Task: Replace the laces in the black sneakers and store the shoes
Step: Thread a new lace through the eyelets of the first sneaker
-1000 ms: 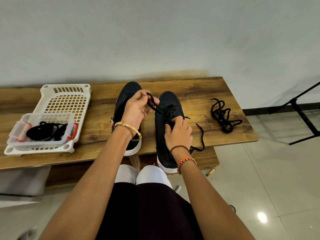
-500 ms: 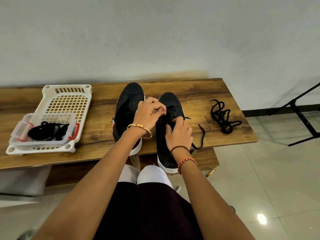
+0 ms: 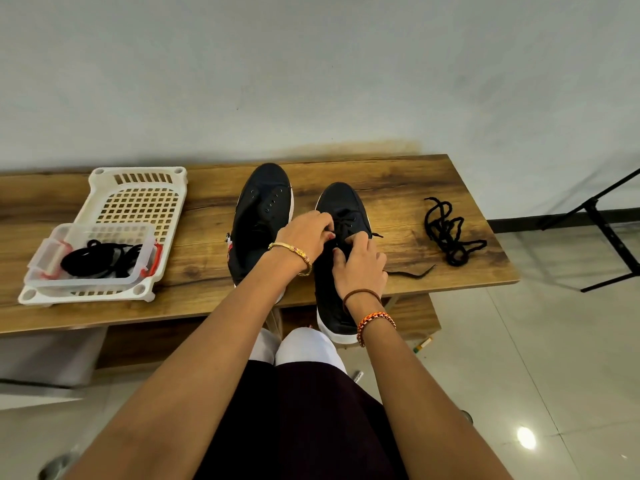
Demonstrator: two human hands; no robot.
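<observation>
Sneakers, black with white soles, stand side by side near the middle of the wooden tabletop point(image 3: 398, 181), toes toward the wall.

Going left to right: a white slotted basket point(image 3: 138, 199) lies on the tabletop's left part, and a clear plastic box point(image 3: 93, 258) with red clips sits on the basket's near end, holding a coil of black laces point(image 3: 100, 259).

Next comes the left sneaker point(image 3: 259, 220), its eyelets bare of lace; the left forearm crosses over its near half.

The left hand point(image 3: 304, 237), a gold bangle at the wrist, reaches across to the right sneaker point(image 3: 341, 206), where its fingers are curled over the lace point(image 3: 346, 221) at the eyelets and seem to pinch it, though the fingertips are hidden behind the knuckles.

The right hand point(image 3: 360, 268), with a brown band and an orange braided bracelet at the wrist, rests on the middle of the right sneaker, its fingers bent down onto the lacing and the tongue; its grip on the lace is hidden from here.

One loose lace end point(image 3: 414, 273) trails out to the right of that hand onto the tabletop.

Farther right, well apart from the shoes, a tangled black lace point(image 3: 446, 237) lies in a heap.

On the tiled floor at the far right stands a black metal stand point(image 3: 602, 230).
</observation>
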